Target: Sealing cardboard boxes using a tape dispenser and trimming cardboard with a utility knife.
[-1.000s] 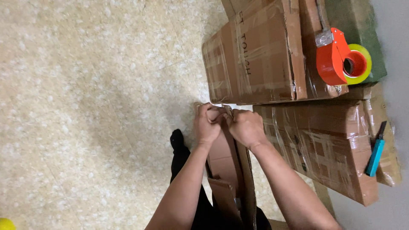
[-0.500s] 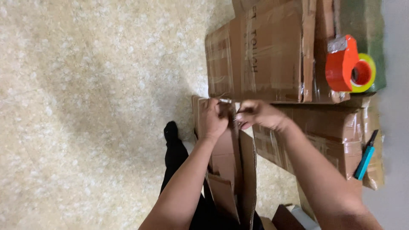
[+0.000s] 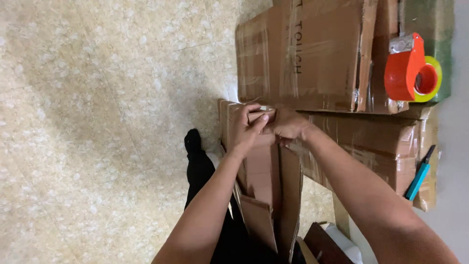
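Two of your hands meet at the top edge of a flattened brown cardboard box [image 3: 266, 166] standing on the speckled floor [image 3: 97, 122]: left hand [image 3: 246, 128] and right hand [image 3: 288, 124] each pinch its creased flap. Beyond, taped cartons [image 3: 312, 58] carry an orange tape dispenser [image 3: 410, 68]; your fingertips are partly hidden.

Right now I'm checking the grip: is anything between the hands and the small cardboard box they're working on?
Nothing visible. The left hand and right hand both already grip the top edge of the small cardboard box. The tape dispenser and blue utility knife lie off to the right on the larger boxes.
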